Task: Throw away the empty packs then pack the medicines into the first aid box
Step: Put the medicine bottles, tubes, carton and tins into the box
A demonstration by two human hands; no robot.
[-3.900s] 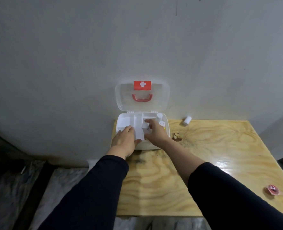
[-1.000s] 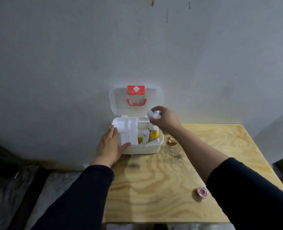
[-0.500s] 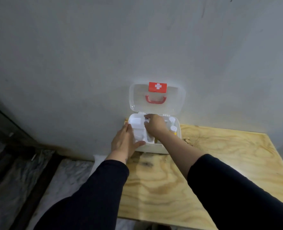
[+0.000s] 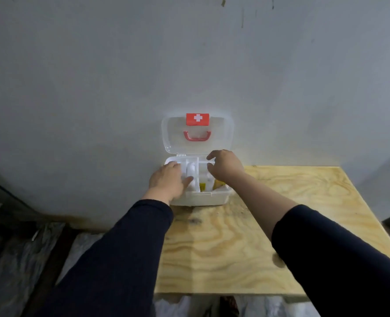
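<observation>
Steadying the first aid box point(image 4: 198, 199) at its left edge, left hand point(image 4: 167, 180) lies flat; right hand point(image 4: 226, 165) hovers, fingers loosely spread, empty. Light, rigid plastic; grip walls.

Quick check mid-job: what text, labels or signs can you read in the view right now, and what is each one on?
White cross sign, no words: on the red label on the open lid of the first aid box.
Yellow labels on the medicines inside the box: too small and blurred to read.
No other text visible.
</observation>
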